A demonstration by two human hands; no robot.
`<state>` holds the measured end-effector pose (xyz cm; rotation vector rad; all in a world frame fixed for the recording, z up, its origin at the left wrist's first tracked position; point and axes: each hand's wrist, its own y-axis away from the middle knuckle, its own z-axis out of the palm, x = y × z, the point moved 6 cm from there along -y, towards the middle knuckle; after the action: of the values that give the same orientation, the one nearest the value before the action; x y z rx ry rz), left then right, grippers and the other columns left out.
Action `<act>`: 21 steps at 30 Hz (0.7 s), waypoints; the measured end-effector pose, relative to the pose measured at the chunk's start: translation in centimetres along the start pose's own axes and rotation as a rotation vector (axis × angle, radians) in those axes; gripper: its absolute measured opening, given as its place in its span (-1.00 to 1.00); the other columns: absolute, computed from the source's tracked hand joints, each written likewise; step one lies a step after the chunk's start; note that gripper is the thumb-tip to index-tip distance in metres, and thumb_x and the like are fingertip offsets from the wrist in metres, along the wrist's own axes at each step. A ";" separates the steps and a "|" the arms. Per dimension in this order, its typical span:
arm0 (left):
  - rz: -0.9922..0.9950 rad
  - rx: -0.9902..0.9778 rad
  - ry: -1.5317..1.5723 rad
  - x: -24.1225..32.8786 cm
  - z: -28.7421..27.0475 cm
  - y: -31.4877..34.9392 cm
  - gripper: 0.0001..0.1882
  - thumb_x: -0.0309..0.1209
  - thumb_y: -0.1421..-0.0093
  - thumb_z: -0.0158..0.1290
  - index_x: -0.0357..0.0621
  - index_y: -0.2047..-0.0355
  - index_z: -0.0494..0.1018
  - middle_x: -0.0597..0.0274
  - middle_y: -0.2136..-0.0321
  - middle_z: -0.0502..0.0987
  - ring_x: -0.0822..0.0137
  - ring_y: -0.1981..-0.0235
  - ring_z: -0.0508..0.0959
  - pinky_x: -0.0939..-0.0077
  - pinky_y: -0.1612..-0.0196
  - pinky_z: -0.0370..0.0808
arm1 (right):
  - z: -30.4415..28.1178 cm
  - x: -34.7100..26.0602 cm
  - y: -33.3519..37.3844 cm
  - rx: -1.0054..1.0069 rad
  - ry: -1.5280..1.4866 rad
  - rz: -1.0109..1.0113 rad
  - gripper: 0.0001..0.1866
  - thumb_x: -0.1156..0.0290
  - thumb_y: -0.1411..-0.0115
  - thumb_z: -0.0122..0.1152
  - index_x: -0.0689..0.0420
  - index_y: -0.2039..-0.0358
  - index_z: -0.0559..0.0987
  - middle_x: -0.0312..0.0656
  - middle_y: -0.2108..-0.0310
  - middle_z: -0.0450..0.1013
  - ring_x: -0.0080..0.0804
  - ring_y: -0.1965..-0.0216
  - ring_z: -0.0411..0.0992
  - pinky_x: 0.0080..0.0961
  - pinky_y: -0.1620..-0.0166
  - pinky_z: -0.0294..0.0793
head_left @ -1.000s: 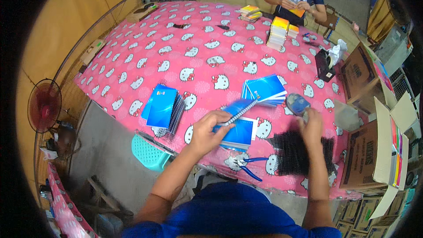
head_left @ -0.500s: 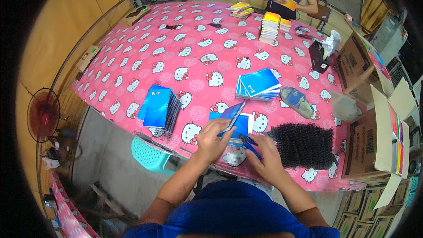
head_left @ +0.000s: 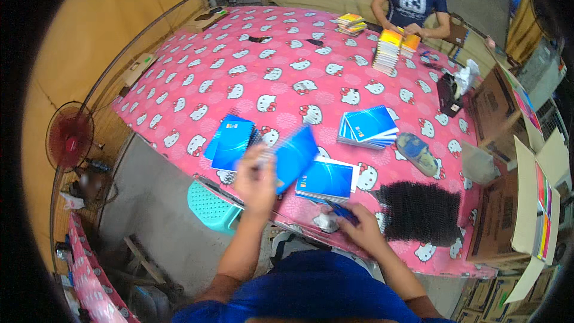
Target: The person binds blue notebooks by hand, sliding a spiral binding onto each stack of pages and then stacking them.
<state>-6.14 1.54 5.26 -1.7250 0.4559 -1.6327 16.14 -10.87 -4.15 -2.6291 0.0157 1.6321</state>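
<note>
At centre, I see left hand (head_left: pixel 256 179) closed on notebook (head_left: pixel 297 158), right hand (head_left: pixel 363 227) around pliers (head_left: pixel 343 210); coils (head_left: pixel 420 212) and boxes (head_left: pixel 499 209) stay at right.

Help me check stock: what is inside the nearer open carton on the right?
In the nearer carton, thin items with multicoloured edges, red and yellow among them, show at the opening. Whatever lies deeper is covered.

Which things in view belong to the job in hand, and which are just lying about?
Job, by the look of it:
blue notebook, in the grip of the left hand
pliers, in the right hand
blue notebook stack in front
black coils, probably

Apparently just around:
tape dispenser
turquoise stool
fan
</note>
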 end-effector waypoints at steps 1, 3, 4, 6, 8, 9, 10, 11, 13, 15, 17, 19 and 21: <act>-0.145 0.235 0.189 -2.3 -2.9 -1.0 -0.83 -0.60 -0.15 0.12 -0.20 0.47 0.32 0.01 0.27 0.57 0.28 0.21 0.56 0.41 0.13 0.49 | -0.4 -0.4 0.7 0.045 0.354 -0.159 -0.58 0.27 -0.10 0.26 0.21 0.06 0.51 -0.02 0.17 0.48 -0.12 0.14 0.46 -0.29 0.00 0.39; -0.214 0.407 0.124 -5.6 -7.8 -3.1 -0.82 -0.55 -0.21 0.08 -0.15 0.46 0.28 -0.01 0.22 0.54 0.30 0.15 0.53 0.43 0.07 0.46 | 0.2 0.1 2.3 0.059 0.542 -0.251 -0.63 0.29 -0.06 0.29 0.19 0.13 0.56 -0.01 0.19 0.47 -0.07 0.12 0.44 -0.26 -0.01 0.38; -0.286 0.415 0.107 -7.8 -9.7 -3.2 -0.84 -0.53 -0.21 0.08 -0.17 0.43 0.29 -0.03 0.20 0.54 0.31 0.14 0.52 0.46 0.07 0.45 | 0.3 0.0 2.6 0.069 0.628 -0.302 -0.65 0.29 -0.04 0.31 0.17 0.17 0.58 -0.01 0.19 0.46 -0.05 0.12 0.43 -0.25 -0.02 0.37; -0.434 0.431 0.062 -12.4 -13.0 -2.6 -0.88 -0.50 -0.22 0.07 -0.20 0.38 0.33 -0.06 0.16 0.52 0.32 0.12 0.51 0.52 0.07 0.42 | -0.7 0.0 2.1 0.089 0.412 -0.214 -0.69 0.32 -0.01 0.31 0.18 0.22 0.59 0.01 0.15 0.46 -0.02 0.08 0.41 -0.22 -0.06 0.34; -0.363 0.451 0.113 -13.7 -13.8 -2.7 -0.89 -0.50 -0.23 0.06 -0.20 0.37 0.33 -0.06 0.16 0.52 0.32 0.10 0.49 0.48 0.02 0.40 | -3.1 -2.0 0.5 0.170 0.361 -0.290 -0.74 0.34 0.01 0.32 0.17 0.30 0.61 0.05 0.11 0.44 0.00 0.06 0.39 -0.18 -0.07 0.32; -0.336 0.461 0.145 -14.2 -13.7 -2.5 -0.90 -0.50 -0.23 0.05 -0.19 0.37 0.33 -0.07 0.15 0.52 0.32 0.08 0.48 0.47 0.00 0.38 | -5.0 -2.4 0.2 0.303 0.477 -0.260 -0.75 0.33 -0.01 0.29 0.19 0.31 0.60 0.07 0.12 0.44 0.02 0.04 0.38 -0.17 -0.06 0.32; -0.353 0.455 0.128 -14.6 -13.3 -2.5 -0.92 -0.49 -0.26 0.01 -0.23 0.29 0.37 -0.01 0.17 0.52 0.35 0.12 0.47 0.46 -0.03 0.34 | -7.2 -2.5 -0.2 0.399 0.548 -0.194 -0.77 0.32 -0.04 0.26 0.20 0.33 0.60 0.10 0.11 0.44 0.03 0.04 0.37 -0.17 -0.05 0.31; -0.336 0.439 0.081 -14.9 -13.4 -2.5 -0.90 -0.46 -0.27 0.00 -0.23 0.26 0.37 0.02 0.17 0.51 0.36 0.12 0.47 0.47 -0.02 0.34 | -9.6 -2.8 -1.0 0.444 0.560 -0.063 -0.76 0.33 -0.05 0.26 0.19 0.29 0.61 0.09 0.09 0.44 0.05 0.01 0.37 -0.19 -0.04 0.35; -0.299 0.397 0.017 -15.8 -12.4 -2.9 -0.84 -0.40 -0.30 -0.02 -0.24 0.20 0.38 0.08 0.17 0.50 0.38 0.12 0.46 0.50 0.01 0.35 | -14.8 -1.2 -0.3 0.671 0.837 0.016 -0.60 0.25 -0.06 0.27 0.33 0.21 0.51 0.16 0.16 0.42 0.11 0.09 0.37 -0.14 0.01 0.35; -0.260 0.343 -0.165 -15.9 -13.4 -3.3 -0.73 -0.41 -0.28 -0.02 -0.29 0.06 0.37 0.10 0.13 0.49 0.33 0.06 0.44 0.45 -0.04 0.32 | -17.6 0.6 1.2 0.581 1.003 0.491 -0.53 0.17 0.04 0.38 0.30 0.28 0.51 0.17 0.20 0.41 0.13 0.11 0.38 -0.11 0.08 0.39; -0.219 0.308 -0.423 -14.1 -12.7 -4.4 -0.68 -0.42 -0.24 0.01 -0.29 0.02 0.37 0.11 0.13 0.49 0.31 0.06 0.44 0.44 -0.06 0.31 | -19.3 6.1 3.3 0.528 1.113 0.605 -0.60 0.22 0.02 0.37 0.29 0.32 0.52 0.14 0.29 0.44 0.13 0.18 0.43 -0.10 0.17 0.43; -0.168 0.299 -0.511 -7.1 -8.8 -6.1 -0.62 -0.41 -0.19 0.07 -0.29 -0.01 0.38 0.09 0.11 0.48 0.28 0.08 0.46 0.41 -0.04 0.35 | -20.7 8.6 3.8 0.536 1.029 0.600 -0.66 0.26 0.00 0.34 0.28 0.37 0.52 0.13 0.35 0.46 0.13 0.22 0.45 -0.09 0.20 0.44; 0.021 0.207 -0.455 -3.8 -5.2 -6.0 -0.63 -0.41 -0.18 0.09 -0.29 0.02 0.40 0.08 0.11 0.49 0.27 0.11 0.48 0.38 -0.01 0.38 | -21.2 9.3 4.4 0.531 1.002 0.576 -0.72 0.30 -0.01 0.32 0.27 0.42 0.52 0.12 0.41 0.46 0.13 0.27 0.46 -0.08 0.22 0.44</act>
<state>-12.96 6.97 6.50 -1.8498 0.0828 -1.1724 39.09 -16.04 -3.24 -2.7513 1.1155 0.0949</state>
